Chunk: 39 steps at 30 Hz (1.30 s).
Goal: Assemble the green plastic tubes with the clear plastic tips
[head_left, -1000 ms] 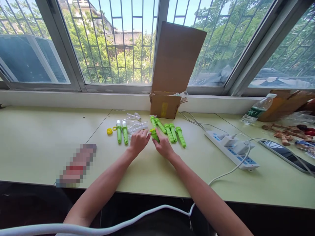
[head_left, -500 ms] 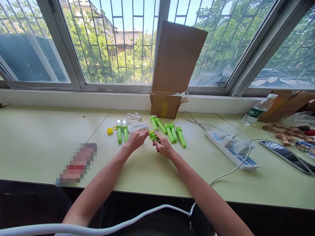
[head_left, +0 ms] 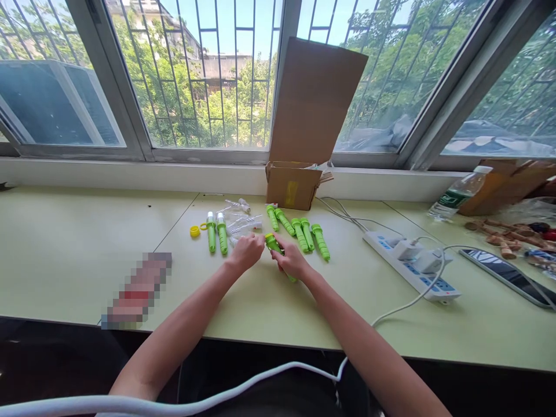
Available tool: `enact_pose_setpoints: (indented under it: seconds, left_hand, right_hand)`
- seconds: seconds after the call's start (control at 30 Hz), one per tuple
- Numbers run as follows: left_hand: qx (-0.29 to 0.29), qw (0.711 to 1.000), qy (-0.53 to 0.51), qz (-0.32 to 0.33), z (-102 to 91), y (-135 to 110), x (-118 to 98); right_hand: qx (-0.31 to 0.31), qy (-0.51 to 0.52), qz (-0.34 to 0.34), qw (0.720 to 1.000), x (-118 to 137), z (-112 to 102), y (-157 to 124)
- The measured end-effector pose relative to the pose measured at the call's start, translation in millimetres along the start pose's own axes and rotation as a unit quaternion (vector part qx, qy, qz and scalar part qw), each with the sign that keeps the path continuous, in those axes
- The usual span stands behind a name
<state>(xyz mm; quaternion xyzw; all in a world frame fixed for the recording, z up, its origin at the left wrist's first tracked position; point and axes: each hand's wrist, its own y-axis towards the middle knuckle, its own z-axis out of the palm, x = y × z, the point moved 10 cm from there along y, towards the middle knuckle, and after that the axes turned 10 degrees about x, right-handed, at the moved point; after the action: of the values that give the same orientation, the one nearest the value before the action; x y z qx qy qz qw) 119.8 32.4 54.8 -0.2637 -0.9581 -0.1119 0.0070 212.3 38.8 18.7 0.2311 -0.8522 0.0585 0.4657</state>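
Observation:
My right hand (head_left: 292, 259) is wrapped round a green screw-shaped plastic tube (head_left: 273, 244), whose tip pokes out below the palm. A yellow cap sits at the tube's upper end, facing my left hand (head_left: 249, 251). The left fingers are closed right beside that cap; what they pinch, if anything, is hidden. Two green tubes with white tops (head_left: 216, 231) lie left of my hands, next to a loose yellow cap (head_left: 194, 231). Several more green tubes (head_left: 300, 233) lie to the right. Behind my left hand are clear plastic pieces (head_left: 243, 222).
An open cardboard box (head_left: 292, 188) stands at the back against the sill. On the right are a white power strip (head_left: 408, 267) with cables, a phone (head_left: 508, 275), a water bottle (head_left: 460, 194) and wooden pieces (head_left: 499, 234). A blurred-out item (head_left: 139, 289) lies at left.
My left fingers have curled in more tightly beside the yellow cap. My right hand has turned slightly, so the tube's lower tip now shows beneath it.

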Motion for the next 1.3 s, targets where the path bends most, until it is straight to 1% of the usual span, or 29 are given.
enact_pose_setpoints:
  seconds: [0.13,0.3,0.47,0.73,0.83,0.9,0.93,1.0,1.07,1.13,1.23,1.3]
  left_hand:
    - [0.011,1.000,0.001,-0.005,4.8,2.0,1.3]
    - [0.013,1.000,0.016,0.013,7.9,3.5,2.2]
    - [0.005,1.000,0.018,0.020,4.6,3.3,4.4]
    - [-0.009,0.998,0.028,0.054,0.5,1.7,-0.6]
    - [-0.012,0.996,0.035,0.080,2.5,0.9,-4.7]
    - [-0.002,0.995,0.050,0.091,6.3,1.2,-8.3]
    - [0.002,0.995,0.056,0.088,7.8,1.7,-9.0]
    - [0.005,0.997,0.056,0.060,7.4,2.9,-7.2]
    - [-0.007,0.999,0.046,0.015,2.0,3.0,-2.0]
    - [-0.022,0.999,0.033,-0.018,-4.7,1.3,2.1]
    - [-0.037,0.998,0.016,-0.037,-11.7,-2.0,6.7]
    - [-0.046,0.998,0.007,-0.042,-14.0,-3.6,10.0]
  right_hand:
    - [0.011,-0.020,-0.005,1.000,-0.3,4.4,0.6]
    - [-0.013,-0.051,-0.013,0.999,8.2,2.2,-0.7]
    - [-0.014,-0.018,0.001,1.000,12.7,1.3,-1.4]
    - [0.001,0.031,0.026,0.999,7.6,2.6,-2.0]
    - [0.001,0.032,0.027,0.999,7.3,2.5,-2.1]
    - [-0.003,0.024,0.023,0.999,7.7,1.0,-2.0]
    - [-0.008,0.018,0.020,1.000,8.0,-0.5,-1.9]
    - [-0.021,0.007,0.014,1.000,7.6,-4.6,-1.5]
    - [-0.037,0.014,0.016,0.999,4.5,-9.4,-0.9]
    - [-0.049,0.043,0.022,0.998,-0.5,-13.0,0.0]
    - [-0.056,0.078,0.020,0.995,-5.6,-14.6,2.1]
    - [-0.054,0.076,0.014,0.996,-6.6,-14.0,3.5]
